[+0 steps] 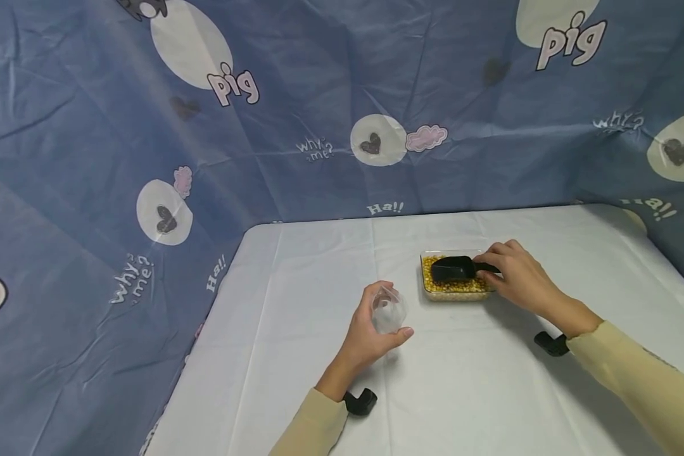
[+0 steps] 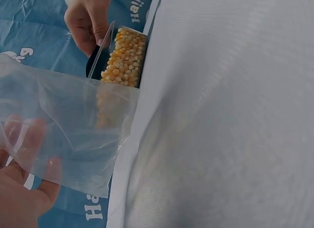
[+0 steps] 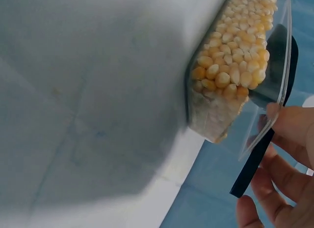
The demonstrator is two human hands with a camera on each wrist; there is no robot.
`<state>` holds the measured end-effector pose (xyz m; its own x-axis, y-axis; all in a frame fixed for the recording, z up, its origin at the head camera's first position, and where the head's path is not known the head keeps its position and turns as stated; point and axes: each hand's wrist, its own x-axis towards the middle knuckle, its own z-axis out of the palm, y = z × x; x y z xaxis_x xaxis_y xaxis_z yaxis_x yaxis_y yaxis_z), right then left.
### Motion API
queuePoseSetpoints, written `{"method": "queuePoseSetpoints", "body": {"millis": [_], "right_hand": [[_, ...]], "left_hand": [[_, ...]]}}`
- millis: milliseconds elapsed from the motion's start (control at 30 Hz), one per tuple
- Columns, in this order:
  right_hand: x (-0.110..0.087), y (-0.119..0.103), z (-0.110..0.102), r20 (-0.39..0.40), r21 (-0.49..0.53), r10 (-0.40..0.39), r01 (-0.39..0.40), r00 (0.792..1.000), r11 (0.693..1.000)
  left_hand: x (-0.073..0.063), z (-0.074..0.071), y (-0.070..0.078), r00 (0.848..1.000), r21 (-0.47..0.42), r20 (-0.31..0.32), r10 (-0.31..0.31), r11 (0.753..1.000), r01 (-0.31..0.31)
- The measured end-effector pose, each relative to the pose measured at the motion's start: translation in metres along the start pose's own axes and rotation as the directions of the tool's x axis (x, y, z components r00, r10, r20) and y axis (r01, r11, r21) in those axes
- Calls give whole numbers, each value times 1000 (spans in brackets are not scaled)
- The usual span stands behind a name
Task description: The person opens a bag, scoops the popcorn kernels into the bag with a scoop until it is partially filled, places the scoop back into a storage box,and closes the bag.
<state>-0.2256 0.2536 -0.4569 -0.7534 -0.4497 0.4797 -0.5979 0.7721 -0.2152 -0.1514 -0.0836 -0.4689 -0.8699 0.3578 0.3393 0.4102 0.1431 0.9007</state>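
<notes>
My left hand [image 1: 365,334] holds a clear plastic bag [image 1: 389,311], thumb and fingers curved around it, above the white table. In the left wrist view the fingers show through the film of the bag, which looks empty. My right hand [image 1: 513,273] pinches the handle of a black scoop [image 1: 452,269]. The scoop's bowl lies on the yellow corn kernels [image 3: 230,66] in a clear rectangular container [image 1: 456,296]. In the right wrist view the container's rim [image 3: 287,56] passes in front of the scoop, near the thumb.
A white cloth covers the table [image 1: 296,285]. Behind it and at its left hangs a blue printed curtain [image 1: 296,82]. Black wrist devices [image 1: 361,403] sit at both cuffs. The container stands right of centre, toward the table's back.
</notes>
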Motion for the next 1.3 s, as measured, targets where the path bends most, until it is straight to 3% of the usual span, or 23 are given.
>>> {"method": "queuePoseSetpoints", "body": {"millis": [167,467,767,1033,1300], "right_hand": [[0,-1,-6,20,3,-7,7,1000,1000],[-5,1,-24,73,35,7,-10,997,999],[0,9,-44,92,-58,-48,54,995,997],[4,10,-57,60,-119,-134,140,989,983],[8,8,-68,92,-184,-159,174,983,967]], "left_hand": [[0,0,16,1000,-17,4,-14,1000,14],[0,1,-9,999,6,-8,-33,999,33],[0,1,-14,1000,28,-14,-16,999,16],[-2,1,-15,1000,29,-17,-19,999,19],[-1,1,-15,1000,27,-10,-19,999,19]]}}
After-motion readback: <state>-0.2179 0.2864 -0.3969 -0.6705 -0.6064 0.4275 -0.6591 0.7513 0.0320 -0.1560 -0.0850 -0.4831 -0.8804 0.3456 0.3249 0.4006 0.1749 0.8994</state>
